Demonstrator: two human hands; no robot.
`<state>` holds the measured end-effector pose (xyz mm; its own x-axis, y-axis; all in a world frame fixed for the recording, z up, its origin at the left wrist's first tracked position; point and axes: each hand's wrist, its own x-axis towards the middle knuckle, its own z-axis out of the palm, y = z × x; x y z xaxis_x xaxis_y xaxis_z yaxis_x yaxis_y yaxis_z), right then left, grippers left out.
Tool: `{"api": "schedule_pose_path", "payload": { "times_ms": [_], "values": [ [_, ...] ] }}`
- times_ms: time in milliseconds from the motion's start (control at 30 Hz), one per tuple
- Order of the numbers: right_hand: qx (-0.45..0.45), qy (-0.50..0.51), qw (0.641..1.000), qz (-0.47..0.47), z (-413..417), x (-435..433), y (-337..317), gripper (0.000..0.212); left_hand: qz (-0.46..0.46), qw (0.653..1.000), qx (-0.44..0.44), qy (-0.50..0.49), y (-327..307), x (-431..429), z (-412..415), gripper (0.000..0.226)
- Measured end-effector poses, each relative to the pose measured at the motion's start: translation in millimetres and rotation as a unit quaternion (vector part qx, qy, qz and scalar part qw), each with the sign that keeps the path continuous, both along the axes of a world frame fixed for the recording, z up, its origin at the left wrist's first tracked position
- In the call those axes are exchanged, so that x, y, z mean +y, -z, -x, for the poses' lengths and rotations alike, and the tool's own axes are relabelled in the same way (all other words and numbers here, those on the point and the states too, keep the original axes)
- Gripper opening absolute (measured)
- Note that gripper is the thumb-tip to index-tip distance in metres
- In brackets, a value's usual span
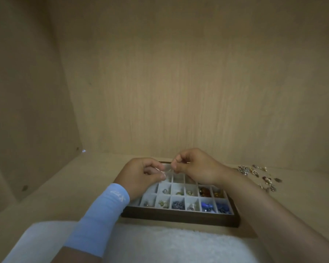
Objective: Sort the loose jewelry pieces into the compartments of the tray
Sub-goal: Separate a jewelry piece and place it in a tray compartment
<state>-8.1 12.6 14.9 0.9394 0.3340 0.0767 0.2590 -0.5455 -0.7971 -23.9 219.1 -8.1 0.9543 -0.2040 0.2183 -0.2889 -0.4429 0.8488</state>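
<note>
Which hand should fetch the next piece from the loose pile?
Likely right: the loose pile lies right of the tray, near the right hand; left hand is farther. Both pinch a jewelry piece.

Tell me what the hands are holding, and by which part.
Both the left hand and the right hand pinch one small pale piece, one at each end; its kind is too blurred.

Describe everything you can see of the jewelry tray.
The tray is a shallow rectangle with a dark brown, wood-looking frame and a pale lined grid of square compartments. It lies flat on the light wooden shelf, long side toward the camera. Near compartments hold silvery, gold, amber and blue pieces. The left hand and right hand pinch a small silvery piece above its far rows, partly hiding them; the sleeve covers its near-left corner.
</note>
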Motion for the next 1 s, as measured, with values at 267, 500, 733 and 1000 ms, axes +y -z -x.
{"api": "schedule_pose_path", "payload": {
  "times_ms": [267, 500, 733, 1000],
  "values": [
    [-0.070, -0.026, 0.988, 0.138, -3.2, 7.9, 10.3, 0.013, -0.107, 0.993, -0.029, 0.042, 6.5, 0.7, -5.2, 0.013],
    [-0.092, -0.056, 0.979, 0.172, 1.7, 15.4, 17.7, 0.014, -0.186, 0.981, -0.049, 0.033, 3.3, 12.4, -6.7, 0.010],
    [-0.149, -0.051, 0.971, 0.179, 3.8, 18.7, 20.7, 0.004, -0.276, 0.958, -0.070, 0.021, 6.1, 13.7, -5.2, 0.012],
    [-0.140, -0.051, 0.964, 0.218, 12.5, 21.1, 23.8, 0.012, -0.302, 0.952, -0.050, 0.026, 10.1, 7.7, -4.1, 0.038]
  ]
}}
